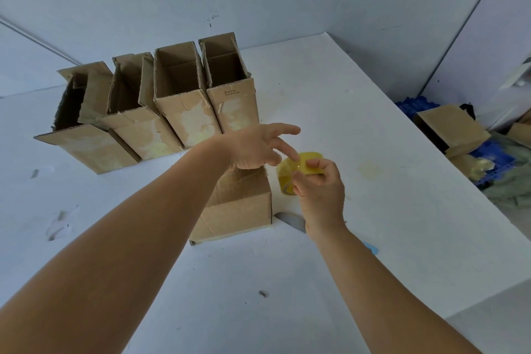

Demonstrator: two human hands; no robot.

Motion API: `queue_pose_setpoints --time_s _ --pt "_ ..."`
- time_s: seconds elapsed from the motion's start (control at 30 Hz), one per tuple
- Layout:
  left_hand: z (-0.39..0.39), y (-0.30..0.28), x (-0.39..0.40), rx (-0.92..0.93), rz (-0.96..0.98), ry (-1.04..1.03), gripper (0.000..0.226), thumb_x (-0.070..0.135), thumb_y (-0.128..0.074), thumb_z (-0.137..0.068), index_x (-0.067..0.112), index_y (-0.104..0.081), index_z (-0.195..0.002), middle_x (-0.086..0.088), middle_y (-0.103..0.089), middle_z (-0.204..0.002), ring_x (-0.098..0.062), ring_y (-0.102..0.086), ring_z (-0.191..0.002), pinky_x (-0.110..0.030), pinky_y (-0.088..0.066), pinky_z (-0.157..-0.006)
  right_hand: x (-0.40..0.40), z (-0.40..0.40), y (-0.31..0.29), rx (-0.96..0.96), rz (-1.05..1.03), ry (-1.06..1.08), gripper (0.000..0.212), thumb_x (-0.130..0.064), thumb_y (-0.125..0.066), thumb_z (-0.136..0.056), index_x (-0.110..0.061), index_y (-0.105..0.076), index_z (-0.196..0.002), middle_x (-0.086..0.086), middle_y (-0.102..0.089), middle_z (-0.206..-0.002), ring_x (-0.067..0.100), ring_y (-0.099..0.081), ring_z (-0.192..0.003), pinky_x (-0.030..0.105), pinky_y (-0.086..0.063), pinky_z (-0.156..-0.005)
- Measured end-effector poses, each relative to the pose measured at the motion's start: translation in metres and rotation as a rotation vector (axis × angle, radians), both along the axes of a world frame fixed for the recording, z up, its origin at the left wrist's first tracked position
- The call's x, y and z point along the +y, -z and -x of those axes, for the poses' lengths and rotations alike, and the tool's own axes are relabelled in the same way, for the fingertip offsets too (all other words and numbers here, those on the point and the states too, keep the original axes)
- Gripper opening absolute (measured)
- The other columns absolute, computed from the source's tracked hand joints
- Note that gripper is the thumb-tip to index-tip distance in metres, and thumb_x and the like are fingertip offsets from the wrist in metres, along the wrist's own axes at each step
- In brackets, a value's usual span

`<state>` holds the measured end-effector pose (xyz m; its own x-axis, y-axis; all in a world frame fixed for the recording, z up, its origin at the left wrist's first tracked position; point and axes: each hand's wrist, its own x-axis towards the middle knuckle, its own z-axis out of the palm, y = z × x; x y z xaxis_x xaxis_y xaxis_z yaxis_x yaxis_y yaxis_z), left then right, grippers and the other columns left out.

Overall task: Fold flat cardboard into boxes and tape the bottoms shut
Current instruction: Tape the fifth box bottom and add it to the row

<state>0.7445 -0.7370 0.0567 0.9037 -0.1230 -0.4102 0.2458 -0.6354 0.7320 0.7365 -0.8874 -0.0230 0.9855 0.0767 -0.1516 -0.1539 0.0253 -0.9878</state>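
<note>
A cardboard box (238,210) stands on the white table (373,210) in front of me, its top partly hidden by my left wrist. Just right of it, above the table, my right hand (319,195) grips a roll of yellowish clear tape (301,167). My left hand (255,146) hovers over the box with fingers spread, its index fingertip touching the roll's outer face. Several folded, taped boxes (178,95) stand in a row at the back of the table, open tops facing me.
A grey and blue object (293,220) lies on the table under my right wrist. Off the table's right edge lie more cardboard boxes (451,129), blue plastic crates (413,105) and crumpled material. A wall stands close behind the table.
</note>
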Motion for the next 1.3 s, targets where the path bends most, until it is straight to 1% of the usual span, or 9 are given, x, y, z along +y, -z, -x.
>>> queue_pose_setpoints --time_s 0.27,0.43,0.5,0.6,0.73,0.83,1.0,1.17,1.3 --pt "0.005 -0.004 -0.006 -0.059 -0.025 0.012 0.077 -0.008 -0.049 -0.087 0.032 -0.023 -0.148 0.013 -0.064 -0.118 0.009 -0.055 -0.062 -0.020 -0.038 -0.078 -0.003 -0.010 -0.004 -0.197 0.268 0.031 0.022 -0.020 -0.065 -0.081 -0.035 -0.049 -0.085 0.002 -0.065 -0.093 0.021 -0.063 -0.083 0.036 -0.055 -0.071" --pt "0.008 -0.003 -0.011 -0.054 -0.079 0.043 0.089 -0.015 -0.045 -0.084 0.037 -0.014 -0.149 0.018 -0.059 -0.126 -0.018 -0.040 -0.110 -0.028 -0.038 -0.092 -0.016 -0.026 -0.010 -0.268 0.403 0.003 0.020 -0.012 -0.059 -0.081 -0.024 -0.052 -0.095 0.006 -0.059 -0.096 0.007 -0.053 -0.069 0.022 -0.042 -0.061" --pt "0.008 -0.003 -0.011 -0.061 -0.085 0.053 0.090 -0.014 -0.047 -0.084 0.038 -0.012 -0.149 0.018 -0.058 -0.127 -0.015 -0.046 -0.103 -0.022 -0.039 -0.086 -0.019 -0.030 -0.013 -0.302 0.432 -0.044 0.021 -0.010 -0.058 -0.082 -0.023 -0.052 -0.097 0.005 -0.059 -0.097 0.005 -0.053 -0.069 0.018 -0.041 -0.060" --pt "0.008 0.000 -0.008 -0.100 -0.092 0.053 0.091 -0.008 -0.052 -0.086 0.042 -0.008 -0.149 0.014 -0.053 -0.134 -0.004 -0.055 -0.067 -0.019 -0.046 -0.074 -0.021 -0.034 -0.015 -0.352 0.488 -0.061 0.023 -0.009 -0.056 -0.083 -0.020 -0.053 -0.104 0.004 -0.059 -0.100 0.010 -0.054 -0.072 0.022 -0.043 -0.064" --pt "0.009 0.003 -0.002 -0.177 -0.075 -0.020 0.094 0.000 -0.060 -0.086 0.044 -0.004 -0.147 -0.001 -0.042 -0.145 -0.014 -0.062 -0.077 -0.025 -0.055 -0.077 -0.040 -0.047 -0.013 -0.300 0.630 0.001 0.030 -0.008 -0.051 -0.084 -0.017 -0.053 -0.113 0.007 -0.059 -0.109 0.022 -0.057 -0.089 0.032 -0.045 -0.077" --pt "0.008 0.003 -0.001 -0.192 -0.052 -0.036 0.096 -0.001 -0.062 -0.086 0.043 -0.004 -0.148 -0.005 -0.040 -0.146 -0.011 -0.064 -0.077 -0.023 -0.055 -0.076 -0.052 -0.053 -0.008 -0.269 0.855 -0.158 0.032 -0.009 -0.047 -0.089 -0.016 -0.050 -0.120 0.007 -0.057 -0.116 0.029 -0.056 -0.102 0.036 -0.044 -0.083" --pt "0.009 0.005 -0.001 -0.197 -0.022 -0.077 0.094 -0.001 -0.062 -0.085 0.040 -0.007 -0.149 -0.006 -0.041 -0.146 -0.022 -0.066 -0.080 -0.029 -0.057 -0.079 -0.048 -0.051 0.011 -0.334 1.141 -0.387 0.035 -0.005 -0.047 -0.087 -0.020 -0.051 -0.118 0.004 -0.059 -0.114 0.027 -0.055 -0.104 0.028 -0.037 -0.070" --pt "0.012 0.005 -0.001 -0.209 -0.015 -0.095 0.092 0.001 -0.063 -0.086 0.037 -0.008 -0.149 -0.005 -0.042 -0.145 -0.017 -0.067 -0.085 -0.023 -0.056 -0.080 -0.036 -0.049 0.016 -0.325 1.076 -0.444 0.026 -0.016 -0.049 -0.091 -0.021 -0.057 -0.116 0.002 -0.064 -0.109 0.024 -0.057 -0.103 0.030 -0.045 -0.078" --pt "0.014 0.005 -0.003 -0.234 -0.024 -0.111 0.092 0.001 -0.064 -0.085 0.036 -0.009 -0.149 -0.005 -0.042 -0.144 -0.015 -0.067 -0.086 -0.021 -0.055 -0.080 -0.024 -0.037 -0.018 -0.041 0.484 -0.337 0.050 -0.050 -0.041 -0.092 -0.006 -0.063 -0.093 0.009 -0.066 -0.091 0.030 -0.059 -0.093 0.039 -0.048 -0.083"
